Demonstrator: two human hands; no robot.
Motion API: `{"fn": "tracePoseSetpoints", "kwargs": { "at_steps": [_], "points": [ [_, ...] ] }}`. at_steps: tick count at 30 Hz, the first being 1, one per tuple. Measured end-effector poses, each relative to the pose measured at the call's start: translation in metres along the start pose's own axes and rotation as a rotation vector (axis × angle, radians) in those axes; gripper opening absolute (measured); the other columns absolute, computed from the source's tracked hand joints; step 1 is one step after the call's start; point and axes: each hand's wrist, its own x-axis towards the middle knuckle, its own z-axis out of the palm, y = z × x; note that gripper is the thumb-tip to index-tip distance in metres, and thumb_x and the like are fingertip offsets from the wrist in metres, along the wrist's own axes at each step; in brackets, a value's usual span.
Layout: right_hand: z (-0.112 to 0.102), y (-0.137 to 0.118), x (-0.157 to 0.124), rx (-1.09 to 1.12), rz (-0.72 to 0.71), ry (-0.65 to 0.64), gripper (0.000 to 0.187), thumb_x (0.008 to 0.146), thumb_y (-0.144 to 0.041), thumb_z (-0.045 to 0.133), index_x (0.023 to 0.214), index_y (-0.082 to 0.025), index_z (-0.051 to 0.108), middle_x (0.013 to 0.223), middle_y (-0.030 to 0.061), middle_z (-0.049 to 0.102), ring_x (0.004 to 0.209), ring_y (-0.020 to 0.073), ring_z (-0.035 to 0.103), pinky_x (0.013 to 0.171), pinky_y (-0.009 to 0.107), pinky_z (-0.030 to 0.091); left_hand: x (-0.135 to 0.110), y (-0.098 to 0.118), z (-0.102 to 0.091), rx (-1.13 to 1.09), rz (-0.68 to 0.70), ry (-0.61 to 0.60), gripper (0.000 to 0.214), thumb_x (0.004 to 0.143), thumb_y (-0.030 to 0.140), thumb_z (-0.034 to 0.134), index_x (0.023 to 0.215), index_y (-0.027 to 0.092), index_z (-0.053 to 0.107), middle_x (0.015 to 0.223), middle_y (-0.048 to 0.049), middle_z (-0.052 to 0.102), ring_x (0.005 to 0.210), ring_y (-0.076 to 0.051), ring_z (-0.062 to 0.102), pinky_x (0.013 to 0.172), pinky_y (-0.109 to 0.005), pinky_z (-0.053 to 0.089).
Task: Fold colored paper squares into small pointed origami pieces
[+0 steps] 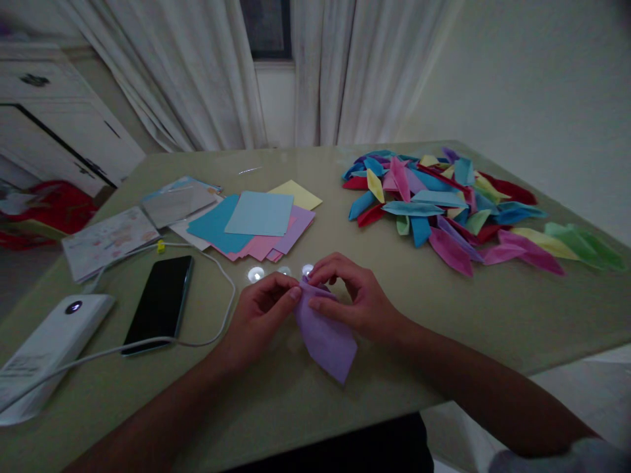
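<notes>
A purple sheet of paper (328, 341), partly folded, is held between both hands above the near middle of the table. My left hand (263, 309) pinches its upper left end between thumb and forefinger. On the other side my right hand (357, 299) grips the same paper, thumb lying on its face and fingers curled at the top edge. The paper's wide lower end hangs down to a point towards me. Beyond my hands lies a loose stack of square coloured sheets (259, 213), light blue on top. A heap of folded paper pieces (434, 190) in many colours sits to the right.
On the left are a black-screened phone (160, 302), a white power bank (54, 355) and a looping white cable (229, 309). Behind them lie printed packets (111, 240). The table (236, 414) ends near my body. Curtains (325, 79) hang behind; a cabinet (64, 112) stands left.
</notes>
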Motion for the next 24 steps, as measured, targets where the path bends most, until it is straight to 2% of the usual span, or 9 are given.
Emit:
{"fn": "tracePoseSetpoints", "kwargs": {
  "at_steps": [2, 6, 10, 12, 16, 24],
  "points": [
    [0.000, 0.000, 0.000, 0.013, 0.048, 0.019, 0.020, 0.092, -0.028, 0.086, 0.110, -0.025, 0.077, 0.108, 0.0047, 0.076, 0.102, 0.0215, 0.069, 0.087, 0.037, 0.050, 0.002, -0.001, -0.001, 0.010, 0.018, 0.040, 0.020, 0.095, 0.040, 0.084, 0.090, 0.021, 0.079, 0.082, -0.0006, 0.073, 0.072, -0.012, 0.062, 0.064, -0.019, 0.049],
    [0.001, 0.000, 0.002, 0.198, 0.148, 0.047, 0.032, 0.089, -0.032, 0.090, 0.114, -0.025, 0.072, 0.108, 0.0032, 0.077, 0.097, 0.0197, 0.072, 0.086, 0.035, 0.054, 0.003, -0.002, -0.003, -0.001, 0.049, 0.068, 0.019, 0.095, 0.040, 0.084, 0.091, 0.022, 0.077, 0.082, 0.0011, 0.070, 0.071, -0.011, 0.059, 0.063, -0.018, 0.047],
    [0.000, 0.000, 0.003, 0.260, 0.199, 0.043, 0.018, 0.098, -0.041, 0.081, 0.103, -0.024, 0.079, 0.103, 0.0041, 0.079, 0.097, 0.0190, 0.072, 0.087, 0.034, 0.055, 0.003, -0.003, -0.003, 0.010, 0.071, 0.080, 0.019, 0.094, 0.040, 0.085, 0.091, 0.022, 0.079, 0.083, 0.0002, 0.071, 0.074, -0.012, 0.061, 0.067, -0.019, 0.050],
    [0.000, 0.002, 0.004, 0.273, 0.214, 0.043, 0.016, 0.098, -0.039, 0.082, 0.099, -0.024, 0.080, 0.100, 0.0034, 0.079, 0.094, 0.0183, 0.071, 0.085, 0.033, 0.055, 0.003, -0.003, -0.003, 0.016, 0.057, 0.059, 0.019, 0.093, 0.040, 0.086, 0.091, 0.022, 0.081, 0.084, -0.0011, 0.074, 0.075, -0.013, 0.064, 0.068, -0.021, 0.052],
    [0.002, 0.005, 0.003, 0.215, 0.152, 0.064, 0.015, 0.091, -0.030, 0.089, 0.097, -0.023, 0.077, 0.093, 0.0004, 0.075, 0.085, 0.0153, 0.068, 0.079, 0.030, 0.053, 0.003, -0.001, -0.002, 0.018, 0.023, 0.025, 0.021, 0.091, 0.042, 0.087, 0.097, 0.022, 0.085, 0.090, -0.0052, 0.081, 0.079, -0.017, 0.070, 0.069, -0.025, 0.057],
    [0.006, -0.005, -0.002, 0.006, 0.116, 0.052, 0.018, 0.093, -0.024, 0.083, 0.106, -0.022, 0.071, 0.092, 0.0014, 0.072, 0.082, 0.0162, 0.065, 0.077, 0.032, 0.053, 0.002, 0.001, 0.001, 0.058, 0.024, 0.013, 0.021, 0.088, 0.041, 0.090, 0.093, 0.021, 0.084, 0.088, -0.0057, 0.082, 0.078, -0.020, 0.075, 0.070, -0.029, 0.061]
  ]
}}
